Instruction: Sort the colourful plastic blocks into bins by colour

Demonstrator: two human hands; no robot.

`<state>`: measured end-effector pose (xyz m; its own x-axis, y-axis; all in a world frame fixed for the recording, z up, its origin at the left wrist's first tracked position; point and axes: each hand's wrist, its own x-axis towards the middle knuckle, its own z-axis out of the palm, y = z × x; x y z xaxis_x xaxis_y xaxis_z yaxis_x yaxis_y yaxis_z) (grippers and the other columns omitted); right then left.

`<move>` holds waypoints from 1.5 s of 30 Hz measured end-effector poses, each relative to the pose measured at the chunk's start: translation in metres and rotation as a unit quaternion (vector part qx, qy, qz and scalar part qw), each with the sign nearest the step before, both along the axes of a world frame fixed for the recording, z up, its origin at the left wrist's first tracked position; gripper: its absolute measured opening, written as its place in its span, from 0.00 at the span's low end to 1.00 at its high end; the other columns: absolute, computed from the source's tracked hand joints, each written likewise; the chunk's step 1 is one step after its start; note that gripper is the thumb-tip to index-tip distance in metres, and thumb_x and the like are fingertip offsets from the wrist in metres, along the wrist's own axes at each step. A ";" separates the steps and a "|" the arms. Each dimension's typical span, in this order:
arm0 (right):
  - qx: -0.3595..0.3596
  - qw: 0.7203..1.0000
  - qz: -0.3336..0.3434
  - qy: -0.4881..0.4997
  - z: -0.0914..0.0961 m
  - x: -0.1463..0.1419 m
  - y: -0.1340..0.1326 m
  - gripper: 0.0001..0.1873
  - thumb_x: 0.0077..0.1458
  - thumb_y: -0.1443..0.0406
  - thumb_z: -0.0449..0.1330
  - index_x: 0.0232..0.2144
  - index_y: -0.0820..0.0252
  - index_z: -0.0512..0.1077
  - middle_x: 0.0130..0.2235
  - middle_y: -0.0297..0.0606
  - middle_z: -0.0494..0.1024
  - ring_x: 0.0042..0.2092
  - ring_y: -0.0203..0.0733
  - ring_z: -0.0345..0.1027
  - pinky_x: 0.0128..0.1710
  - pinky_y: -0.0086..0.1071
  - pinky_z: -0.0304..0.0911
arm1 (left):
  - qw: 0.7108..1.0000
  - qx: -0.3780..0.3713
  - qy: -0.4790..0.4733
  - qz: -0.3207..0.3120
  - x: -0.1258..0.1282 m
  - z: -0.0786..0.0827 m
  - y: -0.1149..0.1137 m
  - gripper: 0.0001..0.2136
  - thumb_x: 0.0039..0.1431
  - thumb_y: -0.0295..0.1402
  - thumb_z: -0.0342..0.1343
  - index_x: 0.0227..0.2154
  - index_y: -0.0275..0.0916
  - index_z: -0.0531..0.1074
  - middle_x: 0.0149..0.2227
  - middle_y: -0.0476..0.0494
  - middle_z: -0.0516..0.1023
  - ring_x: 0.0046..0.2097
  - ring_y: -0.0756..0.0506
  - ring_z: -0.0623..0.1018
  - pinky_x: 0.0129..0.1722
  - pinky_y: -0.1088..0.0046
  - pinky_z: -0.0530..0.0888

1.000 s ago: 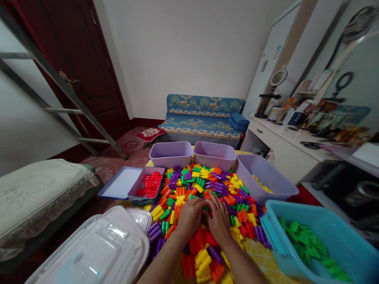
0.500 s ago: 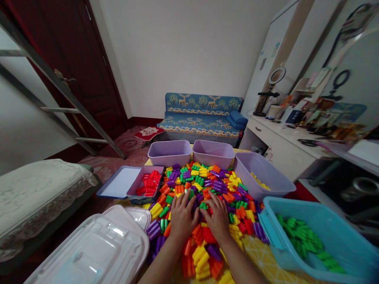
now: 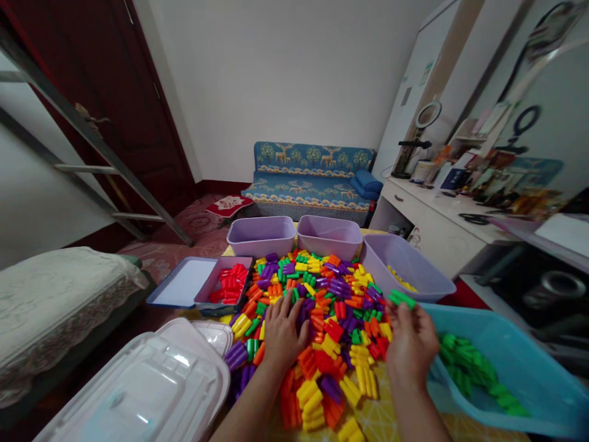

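pinching a green ridged plastic block [image 3: 402, 299] at the fingertips of the right hand [image 3: 411, 347], grip closed tight on it, up in the air just over the near left corner of the light blue plastic tub [image 3: 529, 368]. lying inside that tub, a layer of loose green blocks [image 3: 469, 368]. resting flat with the left hand [image 3: 283, 328], fingers spread, grip open and holding nothing, on the heap of mixed plastic blocks [image 3: 322, 294] spread over the yellow surface [image 3: 372, 423]. behind the heap on the right, a lilac plastic bin [image 3: 416, 261] with a few yellow pieces; off to the left, a small tray [image 3: 205, 288] of red blocks.
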<state>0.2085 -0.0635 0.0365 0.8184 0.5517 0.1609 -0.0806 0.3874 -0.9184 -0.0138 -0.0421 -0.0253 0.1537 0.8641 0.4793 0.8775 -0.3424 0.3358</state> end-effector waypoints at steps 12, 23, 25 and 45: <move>0.007 0.982 0.043 0.184 -0.006 0.021 -0.002 0.13 0.51 0.59 0.57 0.40 0.54 0.70 0.54 0.40 0.72 0.52 0.39 0.70 0.54 0.41 0.65 | 1.000 0.011 0.006 -0.003 0.000 0.000 0.000 0.21 0.59 0.39 0.54 0.56 0.48 0.68 0.64 0.43 0.62 0.59 0.36 0.67 0.58 0.50 0.63; -0.158 0.810 0.217 -0.521 -0.077 -0.048 0.001 0.21 0.55 0.58 0.57 0.51 0.53 0.72 0.56 0.41 0.72 0.61 0.51 0.58 0.60 0.51 0.54 | 1.000 -0.003 0.004 0.000 0.001 0.003 -0.002 0.22 0.58 0.37 0.54 0.57 0.48 0.67 0.65 0.43 0.60 0.60 0.36 0.66 0.59 0.49 0.61; -0.178 0.761 0.199 -0.592 -0.084 -0.052 0.000 0.20 0.56 0.60 0.56 0.52 0.49 0.71 0.59 0.37 0.68 0.64 0.52 0.52 0.62 0.53 0.51 | 1.000 -0.003 0.003 0.000 0.001 0.004 -0.002 0.23 0.58 0.37 0.54 0.57 0.48 0.67 0.65 0.43 0.60 0.59 0.36 0.66 0.59 0.50 0.61; -0.189 0.679 0.185 -0.684 -0.073 -0.049 0.002 0.16 0.55 0.65 0.54 0.47 0.50 0.72 0.55 0.39 0.70 0.56 0.50 0.60 0.57 0.48 0.53 | 1.000 -0.012 -0.013 -0.015 -0.001 0.004 -0.005 0.16 0.59 0.34 0.53 0.51 0.48 0.71 0.60 0.43 0.67 0.57 0.38 0.68 0.58 0.52 0.61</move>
